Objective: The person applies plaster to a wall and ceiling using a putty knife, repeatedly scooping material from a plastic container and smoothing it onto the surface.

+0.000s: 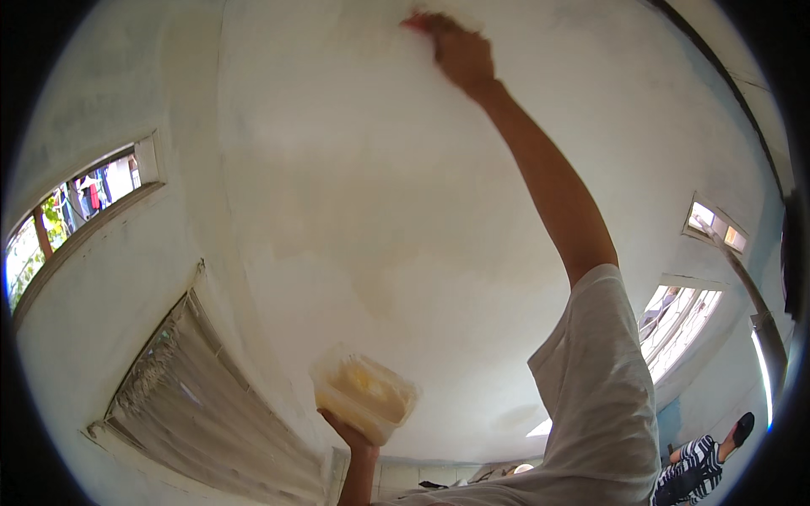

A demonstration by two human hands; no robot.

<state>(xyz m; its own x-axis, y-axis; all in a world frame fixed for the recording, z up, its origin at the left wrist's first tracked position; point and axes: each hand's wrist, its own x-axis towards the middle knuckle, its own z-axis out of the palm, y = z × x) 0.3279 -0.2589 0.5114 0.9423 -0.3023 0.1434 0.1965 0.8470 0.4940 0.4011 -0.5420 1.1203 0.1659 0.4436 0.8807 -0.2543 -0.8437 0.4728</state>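
Observation:
My right hand is stretched high to the top of the view, its fingers closed on a small red tool at the pale, patchy wall or ceiling surface. Motion smears the tool, so its exact kind is hard to make out. Low in the view, my left hand grips a translucent plastic tub from its lower left side. The tub is tilted, and a pale yellowish substance shows inside it.
A grey-brown curtain covers an opening at lower left, below a window. To the right are a barred window, a small vent window and a slanting pole. A person in striped clothing is at lower right.

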